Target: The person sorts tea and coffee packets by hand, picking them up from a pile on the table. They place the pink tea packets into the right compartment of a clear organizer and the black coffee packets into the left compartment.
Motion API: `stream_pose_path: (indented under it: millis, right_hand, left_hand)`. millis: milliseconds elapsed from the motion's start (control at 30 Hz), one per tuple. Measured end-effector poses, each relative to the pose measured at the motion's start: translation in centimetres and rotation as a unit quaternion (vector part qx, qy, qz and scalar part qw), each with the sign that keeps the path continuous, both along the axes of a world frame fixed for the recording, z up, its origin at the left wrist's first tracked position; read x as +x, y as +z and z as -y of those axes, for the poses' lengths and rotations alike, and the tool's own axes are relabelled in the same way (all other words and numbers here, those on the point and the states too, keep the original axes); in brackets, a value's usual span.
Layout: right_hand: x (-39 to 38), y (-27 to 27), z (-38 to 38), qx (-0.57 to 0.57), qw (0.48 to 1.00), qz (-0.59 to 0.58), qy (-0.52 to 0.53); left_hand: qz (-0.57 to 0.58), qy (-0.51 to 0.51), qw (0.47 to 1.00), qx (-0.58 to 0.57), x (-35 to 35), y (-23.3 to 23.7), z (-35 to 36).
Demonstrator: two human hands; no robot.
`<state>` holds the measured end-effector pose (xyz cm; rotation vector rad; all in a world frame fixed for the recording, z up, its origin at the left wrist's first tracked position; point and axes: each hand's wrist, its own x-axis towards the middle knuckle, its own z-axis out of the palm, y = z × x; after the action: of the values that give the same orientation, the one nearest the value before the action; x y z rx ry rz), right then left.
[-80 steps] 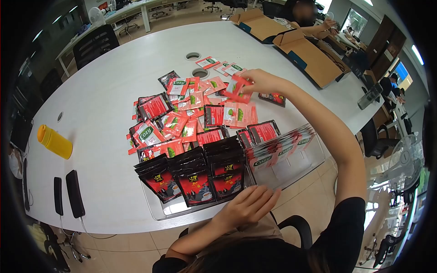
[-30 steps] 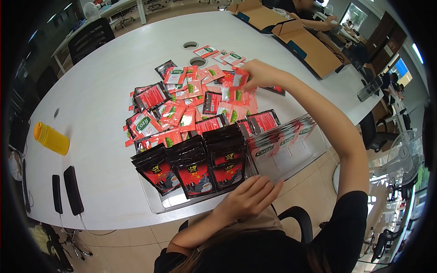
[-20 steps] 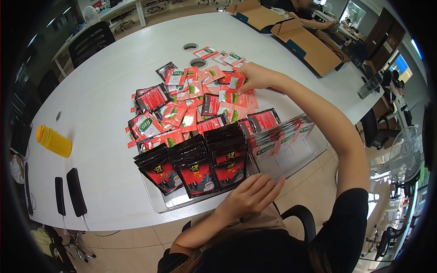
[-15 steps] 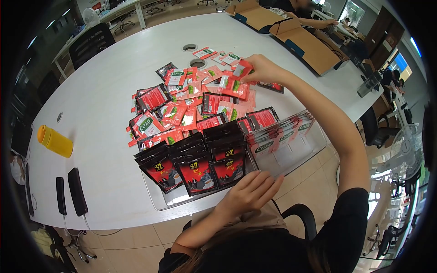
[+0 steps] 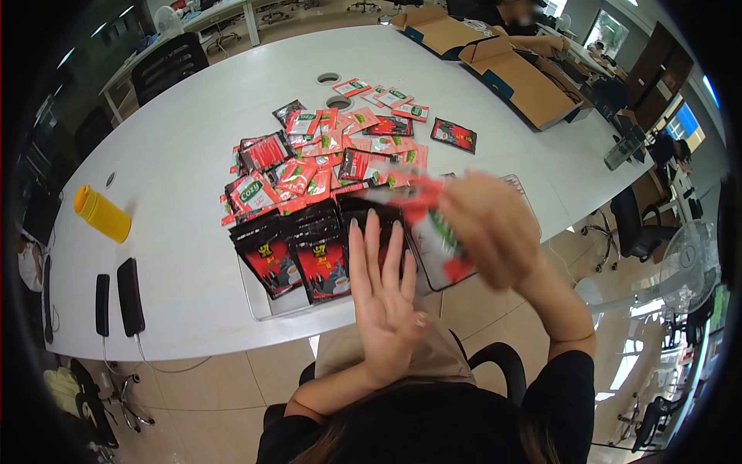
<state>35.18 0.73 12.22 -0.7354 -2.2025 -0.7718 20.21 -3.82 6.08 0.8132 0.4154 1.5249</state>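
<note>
Red sachets (image 5: 417,195) are clamped in the blurred right hand (image 5: 491,228), over the tray's right part; the left hand (image 5: 382,305), fingers apart, fronts the black packets (image 5: 325,267); the tray (image 5: 270,317) lines the near table edge (image 5: 185,340); loose sachets (image 5: 295,176) spread beyond; tabletop (image 5: 182,201) reaches left past the yellow bottle (image 5: 106,217).

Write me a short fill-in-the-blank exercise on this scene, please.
The bottle beyond the two black devices is coloured ____.
The black packets standing in the tray bear the logo ____.
The right hand is blurred, while the ____ hand has spread fingers.
Missing words: yellow; G7; left.
</note>
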Motion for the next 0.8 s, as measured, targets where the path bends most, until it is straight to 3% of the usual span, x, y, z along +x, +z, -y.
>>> stream_pose_path:
  millis: [33,100,200,300,433,567,600,667,767,800]
  right_hand:
    - [-0.6,-0.4,0.9,0.022,0.999,0.022,0.01]
    - [-1.4,-1.0,2.2,0.065,0.995,0.065,0.031]
    - [-1.5,-2.9,2.6,0.095,0.988,0.085,0.082]
    - [-1.5,-4.1,3.6,0.076,0.987,0.09,0.106]
    - [-1.8,-5.0,5.1,0.057,0.99,0.08,0.097]
    - [-0.9,-5.3,6.5,-0.146,0.979,-0.056,0.13]
    - [-0.1,-5.9,6.6,-0.233,0.949,-0.133,0.167]
    - [0.3,-5.0,6.9,-0.3,0.901,-0.281,0.139]
    - [1.7,-4.0,5.7,-0.366,0.826,-0.413,0.115]
    - [2.5,-3.9,5.0,-0.392,0.796,-0.447,0.113]
  left_hand:
    - [0.118,-0.05,0.992,0.007,0.0,-0.8,0.0]
    - [0.126,-0.047,0.991,0.023,0.1,-0.3,0.4]
    - [0.097,-0.075,0.992,-0.039,-0.5,-1.0,0.9]
    - [0.101,-0.085,0.99,-0.042,-0.2,1.2,1.0]
    - [0.078,-0.058,0.994,-0.046,-0.2,0.1,1.0]
    - [0.026,0.043,0.998,-0.024,-1.0,-1.3,1.0]
    - [-0.006,0.051,0.999,-0.013,-1.3,-1.7,1.0]
    - [-0.072,0.069,0.995,0.002,-2.4,-2.9,1.1]
    - [-0.17,0.036,0.983,0.051,-4.1,-4.5,0.6]
    - [-0.153,0.048,0.985,0.057,-4.1,-4.8,0.2]
